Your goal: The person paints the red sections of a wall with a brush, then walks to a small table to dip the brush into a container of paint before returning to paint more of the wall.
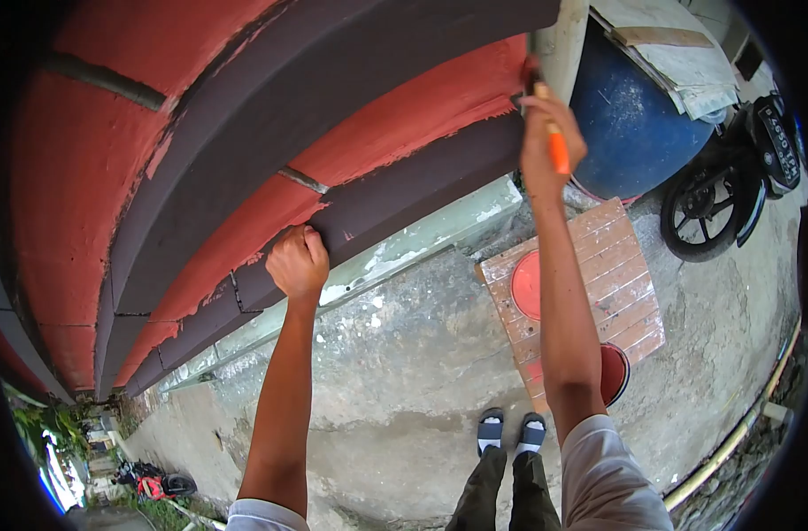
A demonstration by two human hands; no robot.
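My right hand point(553, 133) grips a paintbrush point(557, 152) with an orange handle. Its bristle end, blurred and reddish, meets the far right end of a red painted band point(404, 111) on the wall. The band runs between a dark curved moulding point(333, 97) above and a dark ledge point(430, 177) below, and its lower edge is ragged. Closed in a fist, my left hand point(300, 263) rests against the dark ledge; nothing shows in it. Below my right forearm are a red lid point(527, 285) and an open paint can point(614, 373) with dark red inside.
The lid lies on a paint-spattered wooden slatted table point(630, 305). A blue barrel point(638, 115) with boards point(669, 53) on top stands beside the wall's right end. A parked motorcycle point(718, 199) is farther right. A pale green ledge point(457, 217) runs along the wall's foot.
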